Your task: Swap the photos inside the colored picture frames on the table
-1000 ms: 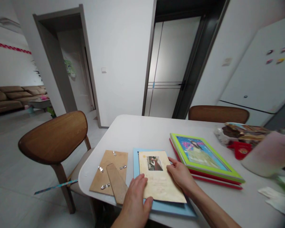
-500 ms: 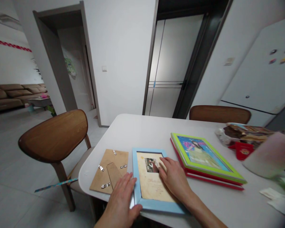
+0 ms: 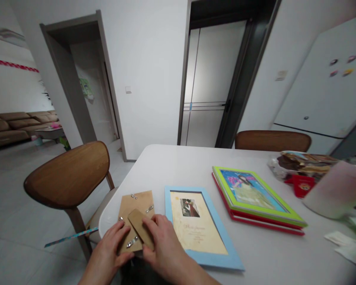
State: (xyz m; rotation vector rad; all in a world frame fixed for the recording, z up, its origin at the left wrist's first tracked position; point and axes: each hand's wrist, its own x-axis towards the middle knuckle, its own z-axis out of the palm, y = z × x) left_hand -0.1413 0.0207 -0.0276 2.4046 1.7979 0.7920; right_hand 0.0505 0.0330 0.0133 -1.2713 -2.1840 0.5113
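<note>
A brown picture frame backing board (image 3: 141, 196) with metal clips lies by the table's front left edge. My left hand (image 3: 108, 251) grips the board's left side, fingertips on top and thumb at the near edge. On the board's right side my right hand (image 3: 166, 245) is closed, its fingers against the fold-out stand (image 3: 139, 223) and its thumb at the near edge. The stand looks slightly raised. Just to the right, a light blue picture frame (image 3: 216, 259) lies flat, untouched, with a cream printed sheet (image 3: 192, 229) inside it.
Right of the blue frame, a lime green picture frame (image 3: 284, 213) rests on a red one (image 3: 264, 226). Farther right are a pinkish container (image 3: 329, 194), a red packet (image 3: 303, 185), plastic bags and tissues (image 3: 344, 247). A wooden chair (image 3: 68, 174) stands at the left.
Both hands have left the blue frame and moved left onto the backing board. The board has shifted and turned slightly, and its stand has been lifted a little.
</note>
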